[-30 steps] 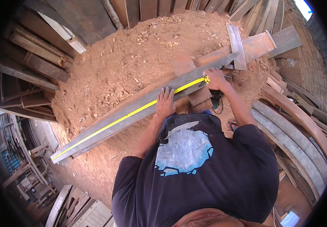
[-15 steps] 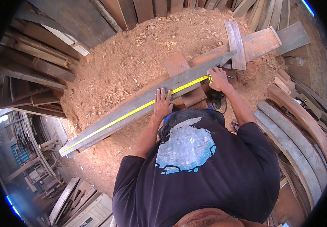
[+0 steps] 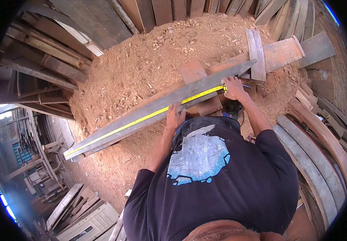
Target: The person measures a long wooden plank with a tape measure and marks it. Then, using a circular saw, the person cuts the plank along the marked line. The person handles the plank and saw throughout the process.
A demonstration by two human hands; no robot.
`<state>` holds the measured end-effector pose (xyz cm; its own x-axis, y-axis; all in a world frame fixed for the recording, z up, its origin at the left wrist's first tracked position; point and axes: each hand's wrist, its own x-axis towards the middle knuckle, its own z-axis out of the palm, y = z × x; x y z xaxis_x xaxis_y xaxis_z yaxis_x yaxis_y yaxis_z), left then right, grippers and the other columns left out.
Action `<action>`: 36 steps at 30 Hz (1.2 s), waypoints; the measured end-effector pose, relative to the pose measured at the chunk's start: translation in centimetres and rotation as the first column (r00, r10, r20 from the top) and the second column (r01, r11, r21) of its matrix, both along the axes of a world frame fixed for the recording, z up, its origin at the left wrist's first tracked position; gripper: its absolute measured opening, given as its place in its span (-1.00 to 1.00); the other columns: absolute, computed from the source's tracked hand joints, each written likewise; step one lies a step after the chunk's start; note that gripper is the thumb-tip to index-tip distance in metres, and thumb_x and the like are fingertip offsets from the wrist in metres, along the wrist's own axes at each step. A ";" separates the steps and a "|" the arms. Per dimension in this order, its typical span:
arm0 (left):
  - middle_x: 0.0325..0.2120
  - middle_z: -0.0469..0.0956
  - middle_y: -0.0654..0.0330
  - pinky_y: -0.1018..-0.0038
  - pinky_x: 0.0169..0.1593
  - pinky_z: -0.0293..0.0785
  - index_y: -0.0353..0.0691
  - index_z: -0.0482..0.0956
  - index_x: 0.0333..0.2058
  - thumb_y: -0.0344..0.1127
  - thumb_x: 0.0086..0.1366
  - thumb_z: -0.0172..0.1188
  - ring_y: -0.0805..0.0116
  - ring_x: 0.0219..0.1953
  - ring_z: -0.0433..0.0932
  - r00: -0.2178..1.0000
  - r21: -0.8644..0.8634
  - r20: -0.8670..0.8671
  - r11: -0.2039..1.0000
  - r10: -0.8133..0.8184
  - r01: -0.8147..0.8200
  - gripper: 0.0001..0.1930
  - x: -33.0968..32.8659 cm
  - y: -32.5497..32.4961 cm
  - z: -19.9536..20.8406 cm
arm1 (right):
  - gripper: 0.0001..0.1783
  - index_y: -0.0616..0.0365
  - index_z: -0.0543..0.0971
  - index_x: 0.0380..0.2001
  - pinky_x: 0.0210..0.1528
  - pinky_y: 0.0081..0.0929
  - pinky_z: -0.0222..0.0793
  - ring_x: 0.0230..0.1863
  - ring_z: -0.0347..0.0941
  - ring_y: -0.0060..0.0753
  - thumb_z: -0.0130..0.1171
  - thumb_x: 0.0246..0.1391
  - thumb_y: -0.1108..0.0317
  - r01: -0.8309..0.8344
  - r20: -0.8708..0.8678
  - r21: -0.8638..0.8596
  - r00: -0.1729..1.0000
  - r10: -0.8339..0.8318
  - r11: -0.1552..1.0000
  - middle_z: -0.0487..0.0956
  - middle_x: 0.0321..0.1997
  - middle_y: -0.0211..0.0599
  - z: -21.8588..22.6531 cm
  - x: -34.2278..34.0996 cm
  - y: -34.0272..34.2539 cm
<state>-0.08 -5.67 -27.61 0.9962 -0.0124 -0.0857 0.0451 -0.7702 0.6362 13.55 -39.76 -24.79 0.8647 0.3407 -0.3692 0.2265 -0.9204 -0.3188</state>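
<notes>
A long grey wooden plank (image 3: 157, 107) runs slantwise from lower left to upper right, its far right end cut to a point. Along its face lies a yellow tape measure (image 3: 200, 94), its blade stretched out to the plank's left end. My right hand (image 3: 233, 89) is closed around the tape's case near the pointed end; the palm side is hidden. At mid-length, my left hand (image 3: 175, 118) grips the near edge of the plank, fingertips bent over it just beside the blade.
Sawdust and wood chips (image 3: 141, 68) cover the ground. A short board (image 3: 255, 54) lies across a reddish plank (image 3: 280, 54) at upper right. Curved timbers (image 3: 308, 160) stack on the right. Boards (image 3: 163, 11) stand along the back, with scrap wood (image 3: 75, 207) at lower left.
My left hand has drawn back toward the plank's near edge, its fingers going from spread flat on the face to bent over the edge. My right hand keeps the tape measure.
</notes>
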 end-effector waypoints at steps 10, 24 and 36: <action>-0.20 0.66 -0.11 0.18 -0.05 0.57 -0.29 0.59 -0.06 -0.18 0.21 0.26 -0.06 -0.17 0.66 0.965 -0.033 -0.241 0.993 0.098 -0.109 -0.62 -6.4 1.9 -0.8 | -0.33 -0.07 0.44 0.02 0.09 0.05 0.32 0.11 0.36 0.15 0.42 -0.27 0.30 -0.006 0.000 0.005 1.000 0.006 1.000 0.43 0.02 -0.08 -0.7 -0.1 0.0; 0.37 0.07 -0.27 -0.09 0.42 0.00 -0.09 0.23 0.36 -0.10 0.03 0.39 -0.33 0.40 0.05 0.959 0.284 0.048 0.924 -0.279 0.255 -0.10 0.3 -3.2 1.8 | -0.36 -0.08 0.44 -0.01 0.14 0.04 0.30 0.12 0.35 0.17 0.39 -0.26 0.28 0.024 -0.004 0.060 1.000 -0.024 0.998 0.46 0.03 0.00 0.1 -1.0 1.4; 0.30 0.23 -0.28 -0.15 0.38 0.09 -0.21 0.31 0.28 -0.23 0.17 0.16 -0.37 0.37 0.14 0.918 0.419 0.050 0.843 -0.393 0.338 -0.33 3.0 -4.9 -2.2 | -0.31 -0.06 0.44 0.06 0.24 -0.02 0.20 0.26 0.18 0.10 0.45 -0.24 0.28 0.086 0.095 -0.061 0.992 -0.080 0.994 0.24 0.25 -0.09 0.5 -1.3 2.8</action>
